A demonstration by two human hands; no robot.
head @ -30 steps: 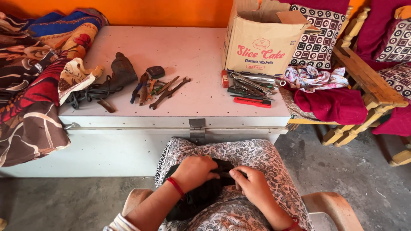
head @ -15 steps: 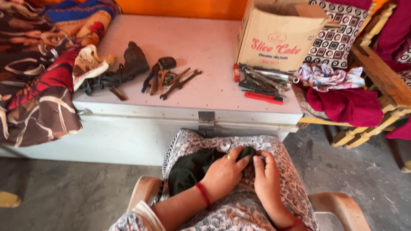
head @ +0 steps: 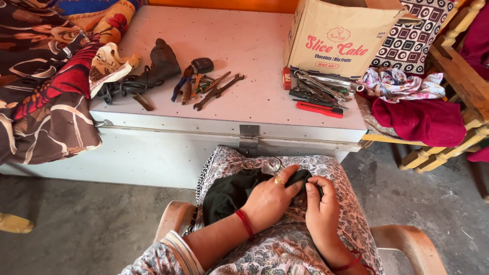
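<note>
Both hands' fingers [head: 294, 179] curled shut on the dark cloth [head: 229, 193] bunched in the lap: left hand [head: 270, 198] now over its middle, right hand [head: 322, 206] pinching the edge. Hands have slid rightward since a second ago. Beyond: white trunk [head: 153, 153], wrenches [head: 216, 91], cardboard box [head: 338, 35].

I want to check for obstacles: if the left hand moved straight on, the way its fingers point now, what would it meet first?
The left hand points right, across the lap. It would first meet the right hand, which grips the same black cloth; the fingertips look nearly touching, though depth is unclear.
</note>
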